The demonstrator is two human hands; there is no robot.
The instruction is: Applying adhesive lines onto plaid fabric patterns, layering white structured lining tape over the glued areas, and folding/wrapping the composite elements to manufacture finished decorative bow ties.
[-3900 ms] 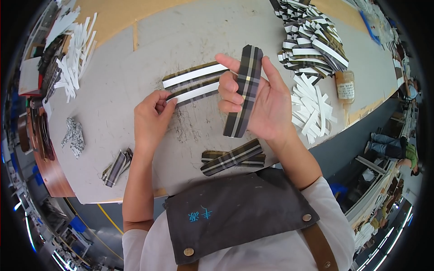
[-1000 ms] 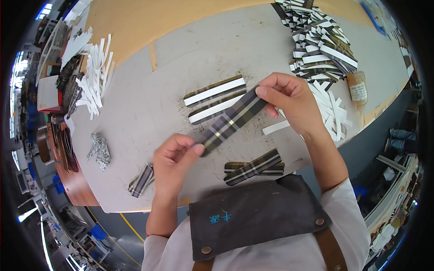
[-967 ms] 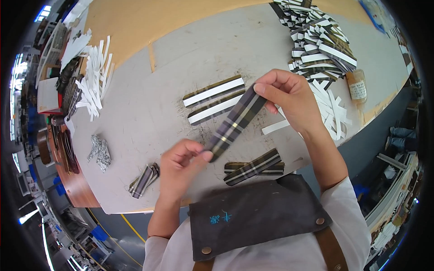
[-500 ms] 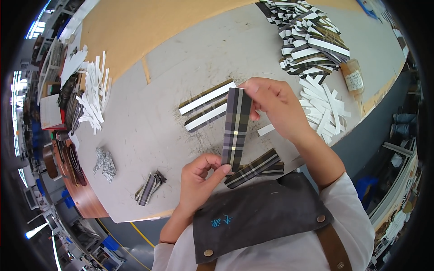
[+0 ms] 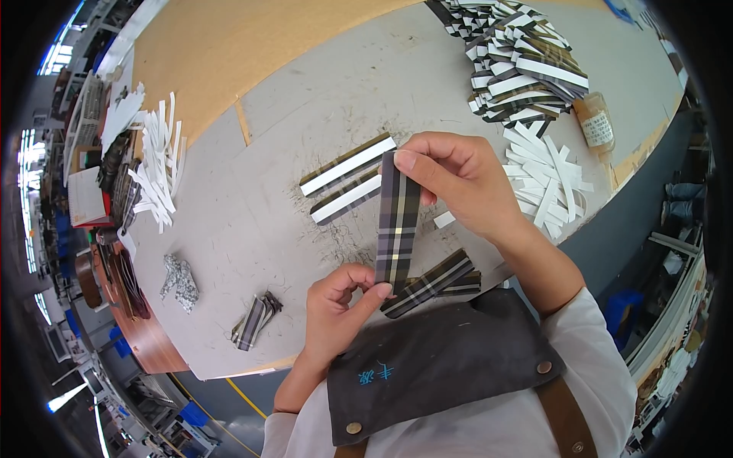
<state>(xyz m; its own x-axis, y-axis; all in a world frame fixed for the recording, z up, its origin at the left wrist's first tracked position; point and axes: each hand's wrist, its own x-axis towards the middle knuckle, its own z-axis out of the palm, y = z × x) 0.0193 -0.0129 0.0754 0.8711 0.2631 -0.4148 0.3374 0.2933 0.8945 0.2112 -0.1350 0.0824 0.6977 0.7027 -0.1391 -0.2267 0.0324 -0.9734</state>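
A dark plaid fabric strip (image 5: 397,221) is stretched upright between my two hands above the table. My left hand (image 5: 340,305) pinches its lower end between thumb and fingers. At the top corner, my right hand (image 5: 458,179) grips it, thumb in front. Behind the strip lie two plaid strips with white bands, an upper one (image 5: 347,164) and a lower one (image 5: 347,200), partly hidden by it. Close to my apron, folded plaid strips (image 5: 431,284) lie crossed over one another. The tip of a white strip (image 5: 444,220) shows under my right hand.
On the grey tabletop (image 5: 252,206), a large heap of plaid-and-white strips (image 5: 527,65) sits at the far right. Beside it are loose white strips (image 5: 542,175) and a labelled bottle (image 5: 595,126). Leftward lie a small plaid bundle (image 5: 256,320), a speckled scrap (image 5: 179,282) and more white strips (image 5: 160,164).
My right thumb has moved left, over the top corner of the plaid strip. My left hand keeps its pinch on the lower end; the view has shifted slightly.
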